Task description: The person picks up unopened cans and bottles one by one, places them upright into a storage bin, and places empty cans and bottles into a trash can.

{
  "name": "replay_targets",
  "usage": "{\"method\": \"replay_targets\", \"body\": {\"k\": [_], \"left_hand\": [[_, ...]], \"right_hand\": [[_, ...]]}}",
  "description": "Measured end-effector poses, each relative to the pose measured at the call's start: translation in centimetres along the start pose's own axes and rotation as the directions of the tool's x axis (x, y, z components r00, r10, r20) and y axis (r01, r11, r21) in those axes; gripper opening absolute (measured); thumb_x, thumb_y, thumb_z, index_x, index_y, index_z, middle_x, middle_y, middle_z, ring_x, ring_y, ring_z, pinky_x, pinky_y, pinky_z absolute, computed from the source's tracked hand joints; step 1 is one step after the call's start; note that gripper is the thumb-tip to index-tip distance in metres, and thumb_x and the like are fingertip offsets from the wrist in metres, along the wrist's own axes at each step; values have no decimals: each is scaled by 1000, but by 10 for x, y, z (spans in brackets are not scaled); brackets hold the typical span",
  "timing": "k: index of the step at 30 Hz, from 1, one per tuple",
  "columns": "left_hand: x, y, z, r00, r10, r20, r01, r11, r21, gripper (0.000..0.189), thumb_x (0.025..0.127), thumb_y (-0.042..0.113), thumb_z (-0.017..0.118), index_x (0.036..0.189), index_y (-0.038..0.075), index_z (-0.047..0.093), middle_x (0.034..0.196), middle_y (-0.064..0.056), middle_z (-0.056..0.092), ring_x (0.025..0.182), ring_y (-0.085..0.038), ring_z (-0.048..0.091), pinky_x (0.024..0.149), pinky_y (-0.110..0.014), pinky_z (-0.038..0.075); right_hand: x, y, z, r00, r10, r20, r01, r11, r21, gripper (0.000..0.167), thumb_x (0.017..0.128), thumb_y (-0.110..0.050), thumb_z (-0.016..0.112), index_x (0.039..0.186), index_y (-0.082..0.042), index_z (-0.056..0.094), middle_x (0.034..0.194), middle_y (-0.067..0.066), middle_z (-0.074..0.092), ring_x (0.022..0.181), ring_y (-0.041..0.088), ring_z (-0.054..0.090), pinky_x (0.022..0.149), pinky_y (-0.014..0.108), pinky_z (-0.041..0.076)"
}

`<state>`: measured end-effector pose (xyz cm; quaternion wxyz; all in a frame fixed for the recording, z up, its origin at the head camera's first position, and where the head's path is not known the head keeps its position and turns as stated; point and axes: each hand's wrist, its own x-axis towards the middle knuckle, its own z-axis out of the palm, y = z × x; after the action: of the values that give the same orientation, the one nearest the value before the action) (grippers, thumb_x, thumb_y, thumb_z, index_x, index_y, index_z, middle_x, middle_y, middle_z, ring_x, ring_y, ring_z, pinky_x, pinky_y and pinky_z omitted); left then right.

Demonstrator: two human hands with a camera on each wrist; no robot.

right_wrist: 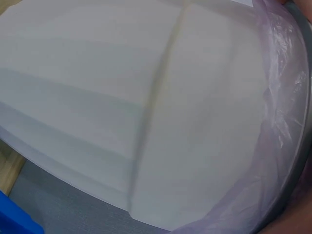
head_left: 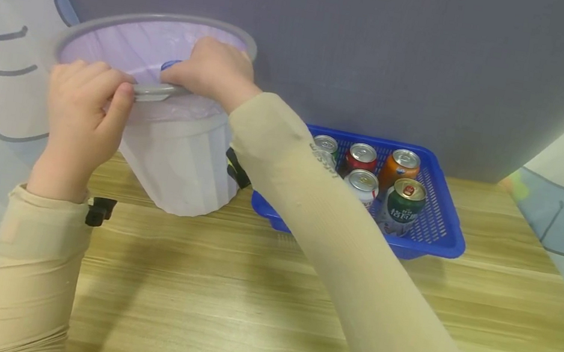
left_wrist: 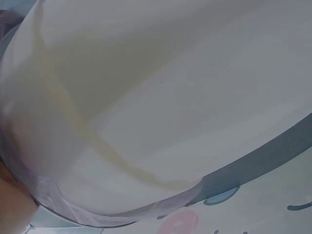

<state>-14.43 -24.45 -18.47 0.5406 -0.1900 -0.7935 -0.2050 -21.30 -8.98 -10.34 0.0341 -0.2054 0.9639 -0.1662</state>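
Observation:
A white trash bin with a grey rim and a thin purple liner bag stands tilted at the left. My left hand grips the near left side of the rim, fingers over the edge. Reaching over the near rim into the mouth, my right hand has its fingers bent round a small blue object. Most of that object is hidden by the hand. Both wrist views are filled by the bin's pale outer wall; the liner's folded edge shows in the right wrist view.
A blue plastic basket sits right of the bin, holding several drink cans, among them a green one and an orange one. My right forearm crosses its near left side. Behind rises a grey panel; the tabletop is wooden.

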Motion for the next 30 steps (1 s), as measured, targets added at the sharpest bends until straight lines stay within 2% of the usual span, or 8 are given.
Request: {"method": "replay_targets", "body": {"k": [8,15,23,30], "left_hand": [[0,0,1,1000,6,-8,-6,1000,-2,48,92,34,40,72,-6,58,61,-21,46,62,-37,33,75,-23,19],[-1,0,1,1000,2,-11,-2,1000,-7,49,92,35,40,72,-6,58,62,-21,47,63,-38,34,75,-23,19],[-1,0,-1,1000,-6,-9,6,1000,-4,43,90,29,41,73,-6,58,62,-21,47,64,-38,35,76,-24,20],[-1,-2,-1,1000,-15,4,15,1000,-1,40,89,27,42,74,-7,59,63,-21,49,65,-38,35,76,-25,20]], "right_hand": [[-2,-1,0,999,3,41,-1,998,-62,40,85,-59,47,109,-29,57,108,-13,56,95,5,47,82,21,37],[-1,-3,2,999,14,49,-8,993,-115,48,87,-57,41,126,-32,54,123,-16,56,106,4,46,99,21,30],[0,-3,3,999,2,39,3,990,-141,38,90,-54,36,113,-32,57,111,-14,57,101,5,47,97,22,30],[-1,-3,5,1000,-13,27,18,985,-170,37,92,-54,32,109,-33,58,108,-14,57,101,5,48,100,23,29]]}}
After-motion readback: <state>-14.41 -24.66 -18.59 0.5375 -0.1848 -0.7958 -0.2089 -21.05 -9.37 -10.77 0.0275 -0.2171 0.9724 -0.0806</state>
